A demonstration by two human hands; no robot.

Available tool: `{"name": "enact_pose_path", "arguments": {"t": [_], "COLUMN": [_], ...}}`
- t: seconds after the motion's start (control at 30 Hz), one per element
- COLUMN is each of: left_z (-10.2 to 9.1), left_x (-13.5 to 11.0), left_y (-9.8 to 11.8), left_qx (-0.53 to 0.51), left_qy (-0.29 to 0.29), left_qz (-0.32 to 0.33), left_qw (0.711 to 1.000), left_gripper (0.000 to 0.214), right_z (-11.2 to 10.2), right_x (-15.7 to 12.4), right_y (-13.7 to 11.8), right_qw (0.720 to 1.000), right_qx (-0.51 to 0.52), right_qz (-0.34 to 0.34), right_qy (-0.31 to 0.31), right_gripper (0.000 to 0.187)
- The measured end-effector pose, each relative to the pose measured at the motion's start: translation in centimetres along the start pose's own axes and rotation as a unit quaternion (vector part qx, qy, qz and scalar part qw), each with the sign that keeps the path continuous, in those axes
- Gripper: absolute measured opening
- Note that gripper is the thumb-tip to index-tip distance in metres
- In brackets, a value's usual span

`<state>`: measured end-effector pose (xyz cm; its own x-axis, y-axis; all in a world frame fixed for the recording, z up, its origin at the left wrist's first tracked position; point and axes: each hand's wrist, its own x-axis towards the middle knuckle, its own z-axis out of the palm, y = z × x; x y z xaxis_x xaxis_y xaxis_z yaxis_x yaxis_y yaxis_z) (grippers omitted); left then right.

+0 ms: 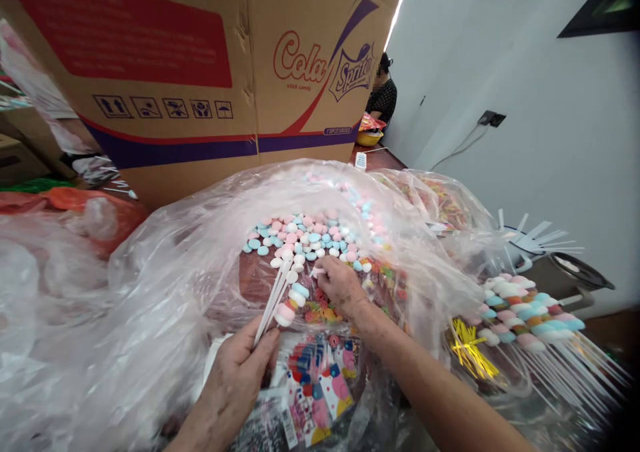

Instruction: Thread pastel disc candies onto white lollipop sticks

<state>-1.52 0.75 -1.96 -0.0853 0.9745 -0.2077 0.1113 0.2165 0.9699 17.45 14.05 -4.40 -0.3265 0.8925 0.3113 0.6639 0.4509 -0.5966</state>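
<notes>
My left hand is closed around several thin white candy sticks. Pink, white and blue marshmallows are threaded on one of them, with an orange gummy between. My right hand pinches a pale marshmallow, mostly covered by the fingers. Ahead of both hands lies a pile of loose pastel marshmallows inside a large clear plastic bag. Ring-shaped red, orange and green gummies lie under and beside my right hand. Printed candy wrappers lie between my forearms.
A large cardboard carton stands behind the bag. On the right are finished marshmallow skewers, gold twist ties, a pot with white sticks and a dark-lidded container. A person sits beyond the carton.
</notes>
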Motion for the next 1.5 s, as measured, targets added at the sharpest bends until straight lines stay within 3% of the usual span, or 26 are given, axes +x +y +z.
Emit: {"name": "enact_pose_path", "arguments": {"t": [0.07,0.1,0.2,0.27,0.37,1.07,1.33,1.5], "left_z": [0.0,-0.1,-0.1,-0.1,-0.1,0.4,0.5,0.9], "left_x": [0.0,0.0,0.0,0.0,0.0,0.0,0.1,0.0], "left_y": [0.4,0.6,0.9,1.0,1.0,1.9,2.0,1.8], "left_qx": [0.023,0.039,0.087,0.113,0.144,0.130,0.113,0.110], "left_qy": [0.006,0.001,-0.029,-0.048,-0.055,-0.048,-0.037,-0.020], "left_qz": [0.009,0.013,0.012,0.004,0.004,0.002,0.003,0.013], "left_qw": [1.000,0.999,0.996,0.992,0.988,0.990,0.993,0.994], "left_gripper": [0.027,0.028,0.035,0.039,0.040,0.035,0.032,0.033], "right_z": [-0.7,-1.1,-2.4,-3.0,-3.1,-2.8,-2.3,-1.9], "right_x": [0.0,-0.1,-0.6,-1.0,-1.2,-1.5,-2.1,-2.5], "right_y": [-0.6,-1.1,-2.6,-3.4,-4.1,-4.5,-4.1,-4.3], "right_qw": [0.989,0.964,0.808,0.748,0.720,0.720,0.782,0.810], "right_qx": [0.130,0.237,0.542,0.613,0.635,0.639,0.586,0.548], "right_qz": [0.070,0.116,0.228,0.255,0.275,0.260,0.207,0.200], "right_qy": [0.024,0.031,0.034,0.035,0.056,0.076,0.040,0.057], "right_gripper": [0.004,0.005,0.021,0.026,0.029,0.026,0.024,0.029]}}
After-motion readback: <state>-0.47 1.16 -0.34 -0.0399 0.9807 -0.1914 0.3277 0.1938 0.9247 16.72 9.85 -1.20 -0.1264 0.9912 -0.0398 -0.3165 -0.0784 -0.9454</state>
